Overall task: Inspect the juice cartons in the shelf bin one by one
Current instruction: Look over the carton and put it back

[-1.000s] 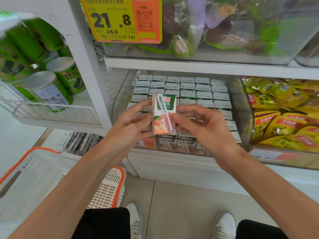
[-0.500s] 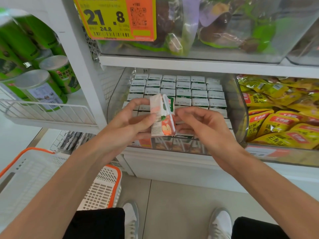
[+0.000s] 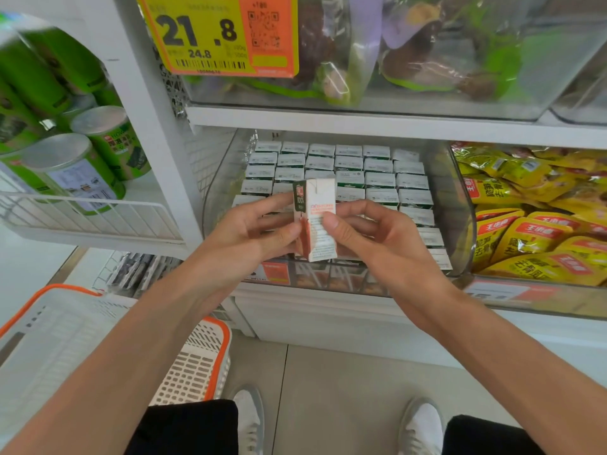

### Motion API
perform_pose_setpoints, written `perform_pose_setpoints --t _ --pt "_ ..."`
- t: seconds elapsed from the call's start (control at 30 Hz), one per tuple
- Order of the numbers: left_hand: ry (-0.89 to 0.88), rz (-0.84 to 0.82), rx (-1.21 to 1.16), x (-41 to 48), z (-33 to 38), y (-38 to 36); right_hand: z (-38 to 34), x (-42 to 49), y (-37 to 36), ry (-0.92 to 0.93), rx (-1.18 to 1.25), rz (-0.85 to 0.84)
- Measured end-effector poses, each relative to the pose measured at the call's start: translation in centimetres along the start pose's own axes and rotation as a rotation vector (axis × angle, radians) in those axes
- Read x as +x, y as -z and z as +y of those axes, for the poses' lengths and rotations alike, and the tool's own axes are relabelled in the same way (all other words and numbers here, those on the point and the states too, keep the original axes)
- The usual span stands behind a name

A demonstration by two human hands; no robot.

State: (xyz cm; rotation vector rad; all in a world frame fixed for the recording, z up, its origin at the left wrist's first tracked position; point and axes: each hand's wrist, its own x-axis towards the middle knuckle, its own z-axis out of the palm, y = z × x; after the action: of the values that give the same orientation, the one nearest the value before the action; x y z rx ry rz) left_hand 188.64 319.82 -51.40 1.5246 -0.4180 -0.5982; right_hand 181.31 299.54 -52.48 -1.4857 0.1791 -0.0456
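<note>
Shelf bin point(image 3: 457, 205), apparently plastic, sits behind held carton point(image 3: 318, 196).

Entry to the clear bin point(image 3: 461, 205) is through the band at mid-frame between the packed cartons point(image 3: 377, 178) and the shelf board point(image 3: 328, 118) above them. Low in that opening, the left hand point(image 3: 253, 231), the right hand point(image 3: 381, 239) and the held carton point(image 3: 318, 224) they grip stand in front of the front rows. The back rows lie unblocked. The cartons sit edge to edge. The bin's curved walls close both sides, with a white post point(image 3: 157, 142) beyond on the left and yellow bags point(image 3: 525, 224) on the right. At lower left the basket point(image 3: 98, 339) is open-topped, and bare floor point(image 3: 328, 382) fills the bottom centre.
</note>
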Motion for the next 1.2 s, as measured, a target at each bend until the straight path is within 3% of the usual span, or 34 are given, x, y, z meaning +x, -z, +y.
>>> perform_pose_setpoints --t 0.27,0.43,0.77,0.97,1.1,1.2 --pt "0.006 0.095 -0.043 0.0 0.02 0.23 0.26 0.1 -0.14 0.071 -0.152 0.059" --pt "-0.011 0.188 0.01 0.26 -0.17 0.24 -0.08 0.27 -0.29 -0.014 -0.034 0.009" --pt "-0.065 0.186 0.052 0.09 -0.29 1.01 0.1 0.47 -0.65 0.004 -0.076 0.055" --pt "-0.082 0.171 0.15 0.27 -0.27 0.78 0.35 0.32 -0.86 -0.002 -0.091 -0.102" --pt "-0.024 0.063 0.166 -0.04 -0.05 0.43 0.18 0.44 -0.44 0.035 -0.088 -0.134" --pt "-0.025 0.105 0.186 -0.08 -0.01 0.38 0.26 0.47 -0.21 0.078 -0.163 -0.144"
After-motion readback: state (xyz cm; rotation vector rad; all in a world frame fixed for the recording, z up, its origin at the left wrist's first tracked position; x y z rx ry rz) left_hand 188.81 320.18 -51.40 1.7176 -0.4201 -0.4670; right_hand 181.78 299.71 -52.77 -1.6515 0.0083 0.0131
